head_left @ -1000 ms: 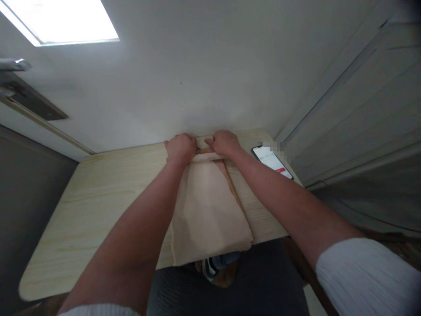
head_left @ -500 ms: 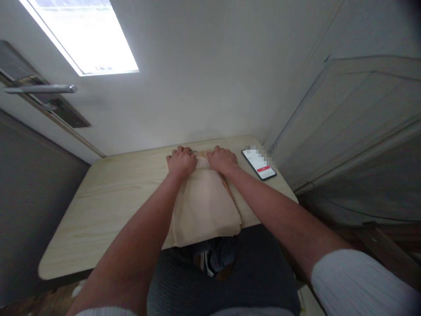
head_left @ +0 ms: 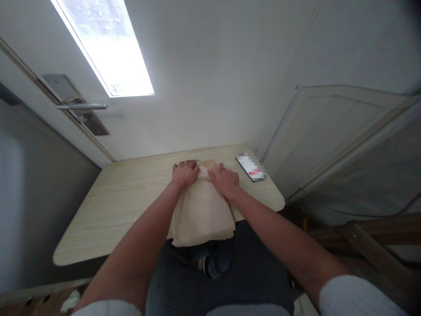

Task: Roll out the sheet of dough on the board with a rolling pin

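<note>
A folded beige cloth [head_left: 203,215] lies on the table, its near end hanging over the front edge. My left hand [head_left: 186,174] is closed over its far left corner, fingers curled. At the far right corner, my right hand [head_left: 226,179] is closed on the cloth, the thumb pointing inward along the top. Between the hands a tan piece [head_left: 208,164] shows at the cloth's far end. Just beyond my left fingers is a thin curved metal edge [head_left: 198,160], mostly hidden, so its kind is unclear.
A phone [head_left: 250,167] lies on the pale wooden table [head_left: 131,193], right of my right hand. Behind the table stands a white door with a lever handle [head_left: 82,106] and a bright window pane [head_left: 115,57]. My legs are under the front edge.
My head view has shifted, bringing the door handle further into the picture. The right hand has turned slightly, its thumb now more visible, and more of the tan piece shows between the hands.
</note>
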`<state>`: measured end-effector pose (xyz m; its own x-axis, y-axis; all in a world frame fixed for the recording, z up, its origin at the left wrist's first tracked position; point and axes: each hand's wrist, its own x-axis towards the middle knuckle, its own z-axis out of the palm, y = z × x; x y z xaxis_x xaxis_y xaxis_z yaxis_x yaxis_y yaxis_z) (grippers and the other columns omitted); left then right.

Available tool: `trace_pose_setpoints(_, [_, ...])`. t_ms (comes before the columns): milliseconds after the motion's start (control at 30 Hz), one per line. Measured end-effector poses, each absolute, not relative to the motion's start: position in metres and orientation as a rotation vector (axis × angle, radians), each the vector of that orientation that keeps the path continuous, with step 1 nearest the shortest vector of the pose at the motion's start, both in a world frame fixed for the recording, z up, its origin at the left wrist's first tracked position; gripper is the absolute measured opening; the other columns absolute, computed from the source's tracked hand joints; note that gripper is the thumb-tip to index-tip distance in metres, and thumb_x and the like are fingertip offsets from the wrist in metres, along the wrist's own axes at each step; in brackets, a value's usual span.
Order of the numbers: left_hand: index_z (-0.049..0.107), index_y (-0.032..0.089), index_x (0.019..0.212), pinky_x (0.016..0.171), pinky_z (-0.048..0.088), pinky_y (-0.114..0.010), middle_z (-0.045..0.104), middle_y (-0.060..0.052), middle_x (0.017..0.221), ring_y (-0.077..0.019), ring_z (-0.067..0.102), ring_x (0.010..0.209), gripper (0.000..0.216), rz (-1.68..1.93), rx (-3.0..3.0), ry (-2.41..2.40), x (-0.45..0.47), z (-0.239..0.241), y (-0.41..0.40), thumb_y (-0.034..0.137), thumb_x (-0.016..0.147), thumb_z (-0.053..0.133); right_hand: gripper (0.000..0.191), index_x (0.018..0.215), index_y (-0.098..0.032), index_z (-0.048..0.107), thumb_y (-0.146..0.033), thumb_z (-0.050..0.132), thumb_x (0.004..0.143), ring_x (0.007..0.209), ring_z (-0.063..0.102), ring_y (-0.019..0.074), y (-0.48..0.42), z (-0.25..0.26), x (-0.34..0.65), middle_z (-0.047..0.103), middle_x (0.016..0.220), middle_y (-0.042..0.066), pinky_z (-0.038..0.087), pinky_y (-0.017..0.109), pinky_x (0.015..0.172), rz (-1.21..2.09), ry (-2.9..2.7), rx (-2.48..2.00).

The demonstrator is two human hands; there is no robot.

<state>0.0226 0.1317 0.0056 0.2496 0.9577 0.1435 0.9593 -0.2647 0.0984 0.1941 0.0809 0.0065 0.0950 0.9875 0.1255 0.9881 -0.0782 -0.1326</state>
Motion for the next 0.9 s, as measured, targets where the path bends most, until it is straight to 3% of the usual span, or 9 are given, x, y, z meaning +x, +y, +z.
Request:
trace_pose_setpoints(133, [0.059,0.026,0.131,0.11,0.029,-0.06,0.06,-0.01,0.138,-0.0311,0.05,0.128,0.048,-0.38,-2.419,-1.901,0.03,0.009,0.121,0.043,0.1,0.027,0.063,0.104,-0.016,0.064,-0.062,0.021,0.102,0.093,0.07,0.029,0.067,0.004,0.216,0.074,0.096,0.016,0.043,0.039,0.084,-0.142,-2.07,-2.161])
trace_pose_setpoints(300, [0.063,0.025,0.124,0.116,0.023,-0.056,0.063,-0.009,0.133,-0.0275,0.048,0.13,0.048,-0.526,-2.469,-1.869,0.024,0.021,0.092,0.05,0.1,0.031,0.068,0.093,-0.02,0.072,-0.063,0.019,0.102,0.085,0.071,0.026,0.066,0.005,0.236,0.075,0.092,0.012,0.041,0.032,0.069,-0.116,-2.126,-2.16])
trace_pose_setpoints(400, [0.064,0.025,0.122,0.115,0.027,-0.053,0.066,-0.007,0.128,-0.0273,0.052,0.125,0.045,-0.55,-2.558,-1.808,0.007,0.027,0.061,0.056,0.093,0.047,0.067,0.088,-0.022,0.073,-0.062,0.021,0.102,0.081,0.07,0.0242,0.062,0.006,0.239,0.075,0.087,0.01,0.039,0.031,0.067,-0.096,-2.196,-2.038])
trace_pose_setpoints(467, [0.064,0.027,0.12,0.113,0.032,-0.048,0.067,-0.006,0.124,-0.0265,0.055,0.12,0.039,-0.538,-2.569,-1.775,-0.006,0.029,0.038,0.049,0.09,0.055,0.064,0.086,-0.021,0.073,-0.062,0.026,0.101,0.078,0.069,0.0229,0.058,0.007,0.237,0.075,0.084,0.01,0.038,0.031,0.068,-0.073,-2.259,-1.935])
trace_pose_setpoints(600, [0.067,0.026,0.111,0.097,0.045,-0.045,0.069,-0.007,0.11,-0.027,0.059,0.108,0.027,-0.505,-2.508,-1.832,-0.023,0.022,-0.001,0.036,0.09,0.053,0.06,0.082,-0.02,0.071,-0.063,0.034,0.099,0.079,0.065,0.0211,0.055,0.009,0.224,0.072,0.079,0.008,0.036,0.031,0.073,-0.033,-2.353,-1.716])
trace_pose_setpoints(733, [0.066,0.026,0.112,0.092,0.048,-0.044,0.067,-0.008,0.112,-0.0277,0.059,0.107,0.028,-0.519,-2.42,-1.951,-0.03,0.01,-0.018,0.038,0.092,0.051,0.046,0.09,-0.019,0.069,-0.057,0.045,0.098,0.094,0.06,0.0232,0.063,0.012,0.205,0.071,0.094,0.008,0.036,0.033,0.082,-0.07,-2.34,-1.645])
trace_pose_setpoints(900, [0.055,0.021,0.132,0.108,0.039,-0.047,0.058,-0.012,0.138,-0.0296,0.051,0.127,0.047,-0.54,-2.336,-2.025,-0.021,0.005,-0.016,0.047,0.093,0.049,0.04,0.117,-0.021,0.064,-0.05,0.042,0.101,0.116,0.05,0.0261,0.066,0.004,0.183,0.064,0.122,0.01,0.031,0.039,0.099,-0.113,-2.287,-1.615])
